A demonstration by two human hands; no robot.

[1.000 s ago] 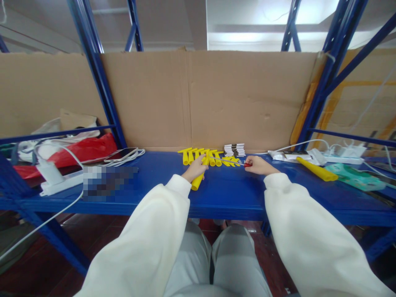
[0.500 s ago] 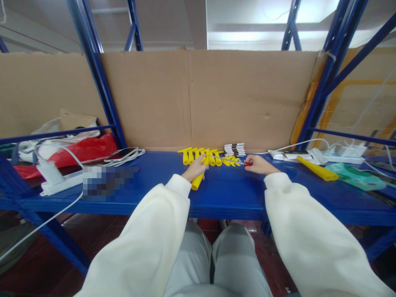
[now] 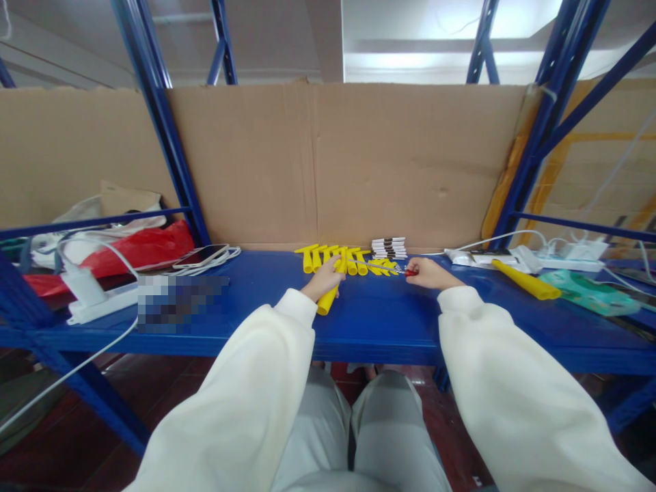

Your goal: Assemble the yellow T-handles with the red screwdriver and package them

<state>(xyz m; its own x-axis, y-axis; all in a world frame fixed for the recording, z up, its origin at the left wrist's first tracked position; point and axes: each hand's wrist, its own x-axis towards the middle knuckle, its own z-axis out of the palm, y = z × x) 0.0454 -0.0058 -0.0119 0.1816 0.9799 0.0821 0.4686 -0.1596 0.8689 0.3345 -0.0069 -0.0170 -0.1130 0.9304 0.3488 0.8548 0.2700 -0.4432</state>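
My left hand (image 3: 326, 277) is closed around a yellow tapered tube (image 3: 326, 302), whose wide end points down toward me. My right hand (image 3: 424, 272) grips the red handle of a screwdriver (image 3: 411, 272). The screwdriver's thin metal shaft runs left, its tip reaching the upper part of the tube by my left fingers; whether it enters the tube I cannot tell. Just behind my hands, several similar yellow tubes (image 3: 307, 261) stand in a row. Small yellow pieces (image 3: 384, 266) lie between my hands, in front of a stack of white strips with dark bands (image 3: 388, 247).
Another yellow tube (image 3: 527, 280) lies at right beside a green packet (image 3: 589, 290) and a power strip (image 3: 571, 263). At left are a phone (image 3: 201, 256), coiled white cable, a white power strip (image 3: 110, 304) and a red bag (image 3: 143, 251). Cardboard (image 3: 359, 164) backs the blue shelf (image 3: 379, 328).
Both hands keep nearly the same place and hold. At most, the screwdriver has shifted very slightly in my right fingers.
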